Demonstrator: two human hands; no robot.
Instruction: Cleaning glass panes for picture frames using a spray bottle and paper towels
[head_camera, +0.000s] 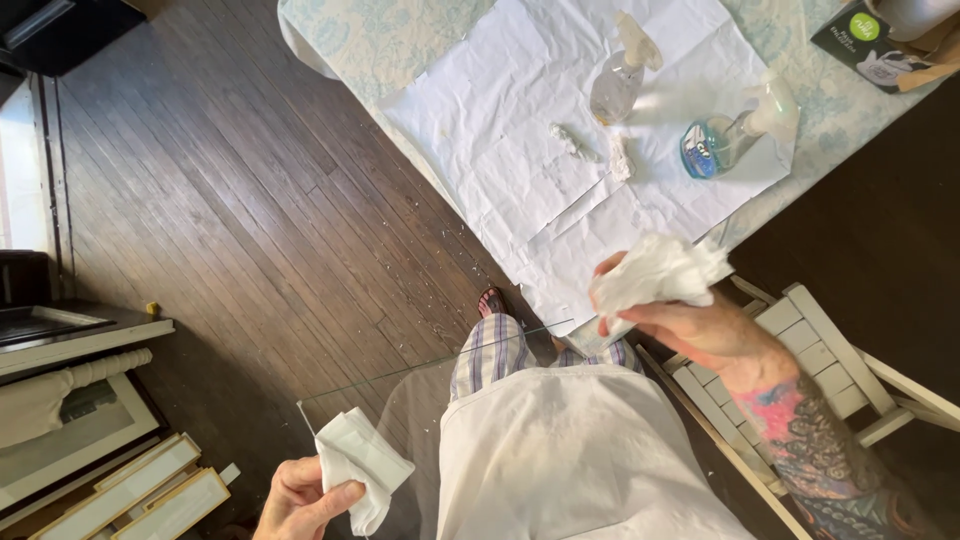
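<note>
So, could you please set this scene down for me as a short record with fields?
left hand: grips a folded white cloth against the corner of a clear glass pane
right hand: holds a crumpled white paper towel above the pane's far edge
table: white paper sheets, two spray bottles, two paper wads
beside table: white slatted chair
floor: dark wood boards

- The crumpled paper towel (660, 272) in the right hand (700, 330) is showing white.
- The folded cloth (358, 465) in the left hand (300, 500) is showing white.
- The plank floor (250, 200) is looking dark brown.
- The surface's cloth (380, 40) is showing a pale blue floral print.
- The pyjama trousers (490, 350) are showing purple-and-white stripes.
- The clear spray bottle (715, 145) is holding blue liquid.
</note>
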